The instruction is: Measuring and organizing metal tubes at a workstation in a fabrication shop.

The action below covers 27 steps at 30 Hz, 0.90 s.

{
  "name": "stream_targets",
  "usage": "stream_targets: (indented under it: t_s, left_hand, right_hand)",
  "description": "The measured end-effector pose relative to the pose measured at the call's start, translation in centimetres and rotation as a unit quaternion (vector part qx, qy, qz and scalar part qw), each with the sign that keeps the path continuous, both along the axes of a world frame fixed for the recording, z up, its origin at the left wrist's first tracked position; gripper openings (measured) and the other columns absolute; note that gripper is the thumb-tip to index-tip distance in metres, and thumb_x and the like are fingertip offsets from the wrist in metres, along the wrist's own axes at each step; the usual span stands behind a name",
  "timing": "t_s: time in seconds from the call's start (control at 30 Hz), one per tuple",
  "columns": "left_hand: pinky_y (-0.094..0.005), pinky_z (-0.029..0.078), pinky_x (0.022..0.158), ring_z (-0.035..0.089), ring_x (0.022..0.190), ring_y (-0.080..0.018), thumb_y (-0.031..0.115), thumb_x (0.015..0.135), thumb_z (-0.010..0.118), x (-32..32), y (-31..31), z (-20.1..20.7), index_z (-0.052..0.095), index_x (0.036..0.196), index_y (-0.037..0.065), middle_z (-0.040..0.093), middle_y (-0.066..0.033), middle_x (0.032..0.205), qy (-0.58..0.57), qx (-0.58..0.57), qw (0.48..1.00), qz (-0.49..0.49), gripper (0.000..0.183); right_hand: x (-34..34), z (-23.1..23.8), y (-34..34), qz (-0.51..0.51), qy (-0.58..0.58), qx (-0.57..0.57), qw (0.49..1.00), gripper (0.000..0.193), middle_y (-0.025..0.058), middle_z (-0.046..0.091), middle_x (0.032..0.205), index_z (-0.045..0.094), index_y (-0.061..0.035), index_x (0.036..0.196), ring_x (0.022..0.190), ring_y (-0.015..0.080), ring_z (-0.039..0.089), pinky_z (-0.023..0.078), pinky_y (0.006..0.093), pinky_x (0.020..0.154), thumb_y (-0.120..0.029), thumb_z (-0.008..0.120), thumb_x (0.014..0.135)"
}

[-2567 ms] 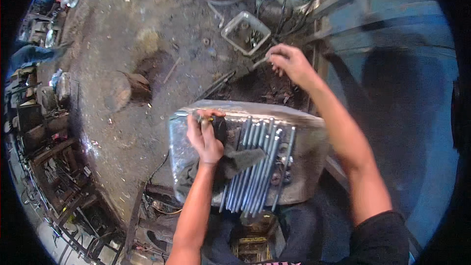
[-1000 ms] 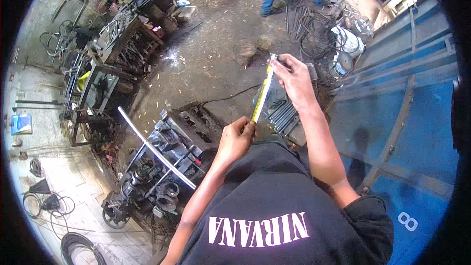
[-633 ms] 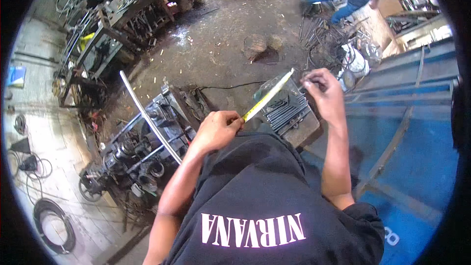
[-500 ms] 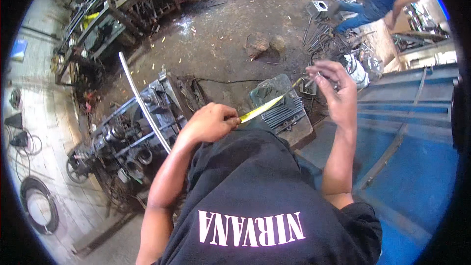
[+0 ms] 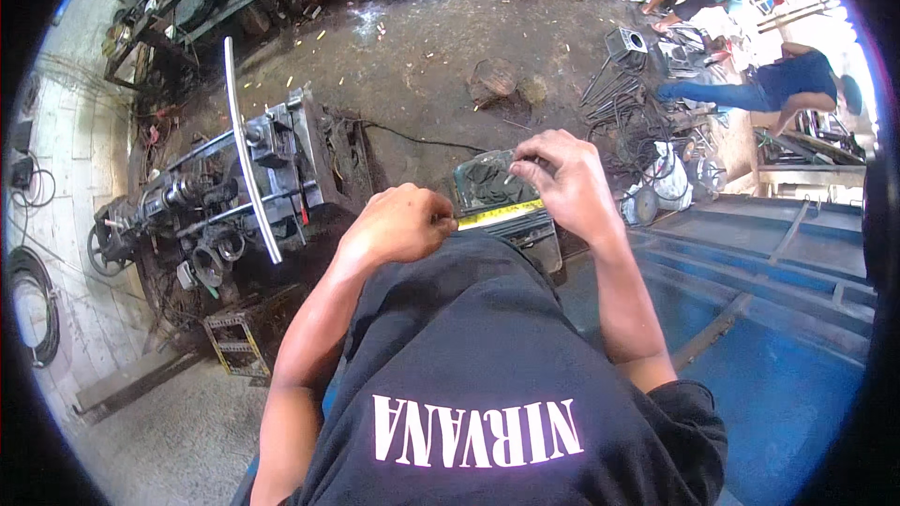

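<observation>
My left hand (image 5: 398,225) is closed around one end of a yellow tape measure (image 5: 495,215), and its fingertips point inward. The tape stretches as a short strip toward my right hand (image 5: 570,186) and goes out of sight beside it. Thumb and fingers of that right hand pinch a small pale stick (image 5: 510,180), too small to name for certain. Whether the right hand also touches the tape, I cannot tell. Just beyond the tape lies a dark, ribbed metal block (image 5: 534,236) with a greenish flat top piece (image 5: 487,178).
A lathe-like machine (image 5: 258,136) stands at left, with a long pale bar (image 5: 246,159) across it. Blue metal panels (image 5: 750,319) fill the right side. Scrap rods (image 5: 609,98) lie beyond. Two other people are at the far right, one in jeans (image 5: 712,94).
My right hand has moved left and down, closer to my left hand. The visible tape lies flatter. The view has shifted, and more of both people shows at the far right.
</observation>
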<state>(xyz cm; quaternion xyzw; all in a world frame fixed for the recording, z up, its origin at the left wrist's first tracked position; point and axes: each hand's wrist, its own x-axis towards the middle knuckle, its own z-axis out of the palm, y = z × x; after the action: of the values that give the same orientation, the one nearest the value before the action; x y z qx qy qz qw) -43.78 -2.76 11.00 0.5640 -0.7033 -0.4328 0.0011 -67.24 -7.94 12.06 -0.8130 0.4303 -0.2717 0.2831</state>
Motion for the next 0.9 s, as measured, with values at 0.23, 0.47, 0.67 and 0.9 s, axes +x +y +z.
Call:
stream_targets:
  t_s: [0.23,0.47,0.67,0.9]
  left_hand:
    - [-0.0451,0.050,0.078,0.065,0.088,-0.0372,0.027,0.083,0.063,-1.3,0.5,-0.8,0.072,0.092,0.008,0.068,-0.0200,0.087,-0.005,0.023,1.000,-0.001,0.023]
    - [-0.0446,0.051,0.081,0.065,0.090,-0.0382,0.027,0.081,0.063,-1.2,0.5,-0.9,0.073,0.097,0.009,0.068,-0.0210,0.091,-0.021,0.018,0.999,-0.026,0.026]
    - [-0.0447,0.051,0.081,0.065,0.089,-0.0381,0.027,0.079,0.063,-0.6,0.5,-0.9,0.073,0.097,0.010,0.069,-0.0208,0.090,-0.041,0.027,0.998,-0.048,0.027]
    - [-0.0461,0.051,0.080,0.065,0.087,-0.0394,0.025,0.077,0.062,-0.2,0.6,-0.3,0.073,0.092,0.007,0.068,-0.0217,0.086,-0.039,0.043,0.997,-0.043,0.025]
  right_hand:
    - [-0.9,-2.0,0.0,-0.029,-0.010,0.235,0.972,0.014,0.0131,0.063,0.074,0.064,-0.0001,0.081,0.067,0.0194,0.059,0.046,0.0335,0.063,-0.009,0.073,0.075]
    - [-2.0,-3.1,-1.0,0.144,-0.006,0.365,0.920,0.015,0.0045,0.064,0.076,0.062,0.0009,0.084,0.071,0.0105,0.057,0.046,0.0285,0.068,-0.008,0.073,0.079]
    - [-2.0,-3.4,-0.8,0.179,-0.025,0.450,0.874,0.014,0.0048,0.068,0.084,0.067,0.0011,0.088,0.079,0.0121,0.061,0.048,0.0292,0.075,-0.007,0.073,0.078]
    - [-2.1,-4.8,-0.2,0.119,-0.041,0.503,0.855,0.017,0.0048,0.070,0.084,0.069,0.0016,0.092,0.078,0.0109,0.061,0.048,0.0266,0.074,-0.007,0.073,0.078]
